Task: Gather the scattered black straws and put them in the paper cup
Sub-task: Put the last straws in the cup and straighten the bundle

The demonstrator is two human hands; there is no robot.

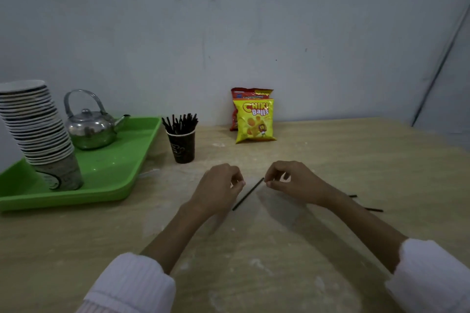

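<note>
Your right hand [292, 181] pinches one end of a straw [248, 194] mid-table; your left hand [218, 188] curls, empty, beside it. The cup [183, 146] of straws stands beyond, by the tray [114, 173]; bare table [254, 274] lies toward the near edge.

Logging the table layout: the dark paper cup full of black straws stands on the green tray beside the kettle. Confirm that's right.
Not quite. In the head view the dark paper cup of black straws stands on the wooden table, just right of the green tray, not on it. The kettle is on the tray.
</note>
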